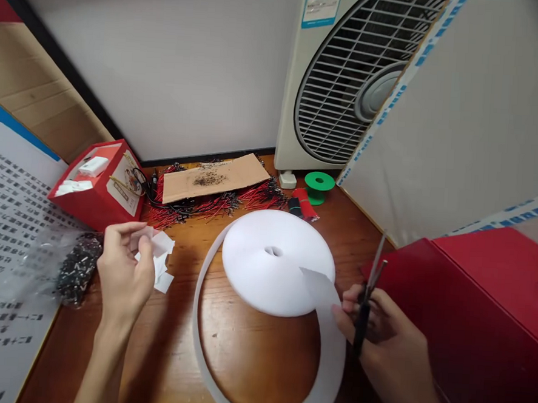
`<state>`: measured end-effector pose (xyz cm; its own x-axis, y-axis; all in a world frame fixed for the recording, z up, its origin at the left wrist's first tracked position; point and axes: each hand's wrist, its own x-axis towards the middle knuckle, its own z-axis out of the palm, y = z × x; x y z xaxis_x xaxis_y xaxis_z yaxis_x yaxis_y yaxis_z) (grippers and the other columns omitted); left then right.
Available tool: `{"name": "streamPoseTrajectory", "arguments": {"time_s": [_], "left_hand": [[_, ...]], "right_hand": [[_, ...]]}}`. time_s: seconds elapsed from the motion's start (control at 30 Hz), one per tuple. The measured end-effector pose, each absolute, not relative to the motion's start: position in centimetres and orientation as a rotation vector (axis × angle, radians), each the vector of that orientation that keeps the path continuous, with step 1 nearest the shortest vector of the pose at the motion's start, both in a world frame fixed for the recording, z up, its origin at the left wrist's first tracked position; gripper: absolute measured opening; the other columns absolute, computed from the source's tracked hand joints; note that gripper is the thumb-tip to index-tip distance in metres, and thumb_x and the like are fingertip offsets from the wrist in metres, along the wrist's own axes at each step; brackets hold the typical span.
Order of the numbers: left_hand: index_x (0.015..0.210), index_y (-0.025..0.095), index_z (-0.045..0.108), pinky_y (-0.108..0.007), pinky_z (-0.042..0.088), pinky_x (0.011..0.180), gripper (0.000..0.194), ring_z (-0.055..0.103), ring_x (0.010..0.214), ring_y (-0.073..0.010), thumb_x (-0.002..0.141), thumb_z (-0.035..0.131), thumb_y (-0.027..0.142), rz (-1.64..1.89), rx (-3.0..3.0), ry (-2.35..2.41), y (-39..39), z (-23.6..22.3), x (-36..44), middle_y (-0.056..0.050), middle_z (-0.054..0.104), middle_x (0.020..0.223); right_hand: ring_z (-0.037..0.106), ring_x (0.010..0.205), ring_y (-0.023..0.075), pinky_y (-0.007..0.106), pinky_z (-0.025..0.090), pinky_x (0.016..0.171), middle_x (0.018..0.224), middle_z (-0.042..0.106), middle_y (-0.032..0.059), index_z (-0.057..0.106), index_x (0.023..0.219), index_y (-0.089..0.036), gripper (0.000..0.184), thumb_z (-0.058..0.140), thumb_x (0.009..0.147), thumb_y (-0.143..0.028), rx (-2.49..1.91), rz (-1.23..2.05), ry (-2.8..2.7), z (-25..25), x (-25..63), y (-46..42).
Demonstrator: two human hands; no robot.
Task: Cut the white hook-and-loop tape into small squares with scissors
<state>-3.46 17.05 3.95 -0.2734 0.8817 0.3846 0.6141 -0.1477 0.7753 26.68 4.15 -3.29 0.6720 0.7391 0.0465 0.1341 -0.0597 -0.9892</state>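
Note:
My left hand (126, 269) is on the left with its fingers curled, a thin white piece between thumb and fingers. Beside it lie several small cut white pieces (161, 260), partly covered by the hand. My right hand (388, 339) grips black-handled scissors (363, 317), whose blades point up and away. The same hand's thumb and finger pinch a wide white strip (330, 345) near its free end. That strip loops around the front of a large flat white roll (264, 274) lying on the wooden table, and its end overlaps the roll's right side.
A red box (109, 201) with white items and a plastic bag of small dark parts (80, 269) stand left. Behind are cardboard (215, 179) over red and black wires (260, 195), a green spool (319, 183) and a fan unit (349, 79). A large red box (463, 310) borders the right.

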Motion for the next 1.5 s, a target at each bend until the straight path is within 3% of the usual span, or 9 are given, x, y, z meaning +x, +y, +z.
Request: {"name": "streamPoseTrajectory", "arguments": {"time_s": [0.13,0.33,0.57,0.7,0.8,0.9,1.1,1.33,1.5], "left_hand": [[0.103,0.021,0.066,-0.031,0.054,0.064,0.027,0.070,0.070,-0.0214,0.078,0.063,0.032,1.040,1.637,1.644,19.5,4.1,-1.0,-0.004,0.076,0.084],[0.096,0.020,0.071,-0.032,0.053,0.062,0.031,0.071,0.070,-0.0240,0.073,0.064,0.040,0.837,1.691,1.714,20.0,2.6,-2.5,-0.007,0.079,0.085],[0.097,0.024,0.063,-0.036,0.053,0.062,0.041,0.065,0.058,-0.0223,0.064,0.076,0.044,0.649,1.840,2.052,19.4,0.7,-9.5,-0.004,0.074,0.088],[0.112,0.021,0.064,-0.043,0.057,0.079,0.044,0.070,0.079,-0.0271,0.082,0.061,0.054,0.636,2.037,2.035,19.0,0.1,-10.7,-0.011,0.073,0.109],[0.108,0.022,0.067,-0.044,0.056,0.087,0.035,0.070,0.094,-0.0294,0.093,0.045,0.044,0.637,2.182,1.964,18.8,-0.1,-11.3,-0.011,0.072,0.106],[0.100,0.022,0.069,-0.043,0.056,0.088,0.027,0.070,0.094,-0.0288,0.094,0.047,0.037,0.636,2.293,1.939,18.6,-0.7,-11.9,-0.011,0.070,0.104],[0.097,0.023,0.074,-0.041,0.056,0.087,0.027,0.068,0.093,-0.0275,0.099,0.053,0.039,0.593,2.423,1.936,18.6,-2.5,-13.1,-0.009,0.062,0.105],[0.111,0.019,0.071,-0.045,0.055,0.096,0.036,0.064,0.106,-0.0304,0.093,0.040,0.018,0.597,2.532,1.887,19.5,-4.0,-15.0,-0.014,0.060,0.111],[0.113,0.016,0.071,-0.047,0.055,0.097,0.032,0.063,0.108,-0.0331,0.093,0.047,0.022,0.609,2.542,1.952,19.6,-4.3,-14.9,-0.015,0.060,0.109]], "right_hand": [[0.073,0.066,0.0217,0.028,0.065,0.060,0.076,0.073,0.0032,0.070,0.078,-0.023,0.031,0.093,0.062,-0.036,-1.557,0.677,-0.730,-3.9,26.7,4.2],[0.077,0.067,0.0225,0.026,0.068,0.062,0.077,0.077,0.0037,0.070,0.085,-0.023,0.026,0.088,0.072,-0.037,-1.565,0.748,-0.767,-5.2,26.0,3.6],[0.080,0.067,0.0268,0.027,0.069,0.059,0.077,0.080,0.0060,0.072,0.087,-0.023,0.038,0.091,0.060,-0.041,-1.698,0.760,-0.655,-5.8,26.0,3.2],[0.081,0.067,0.0234,0.021,0.068,0.060,0.079,0.081,0.0042,0.071,0.086,-0.024,0.033,0.087,0.063,-0.041,-1.728,0.714,-0.691,-5.8,26.2,3.1],[0.081,0.067,0.0227,0.022,0.069,0.061,0.079,0.081,0.0031,0.070,0.084,-0.025,0.026,0.084,0.067,-0.039,-1.727,0.693,-0.765,-5.5,26.3,3.2],[0.081,0.065,0.0221,0.021,0.068,0.061,0.076,0.080,0.0021,0.070,0.084,-0.025,0.025,0.083,0.068,-0.039,-1.721,0.653,-0.797,-5.3,26.3,3.3],[0.081,0.065,0.0241,0.025,0.068,0.060,0.076,0.080,0.0035,0.070,0.083,-0.024,0.027,0.083,0.067,-0.042,-1.716,0.630,-0.792,-5.5,26.2,3.3],[0.081,0.069,0.0283,0.034,0.068,0.063,0.079,0.081,0.0041,0.069,0.087,-0.025,0.032,0.083,0.068,-0.046,-1.713,0.620,-0.798,-6.3,26.4,3.0],[0.081,0.070,0.0298,0.036,0.068,0.064,0.078,0.081,0.0039,0.068,0.087,-0.025,0.033,0.085,0.067,-0.046,-1.707,0.641,-0.792,-6.7,26.5,3.0]]}}
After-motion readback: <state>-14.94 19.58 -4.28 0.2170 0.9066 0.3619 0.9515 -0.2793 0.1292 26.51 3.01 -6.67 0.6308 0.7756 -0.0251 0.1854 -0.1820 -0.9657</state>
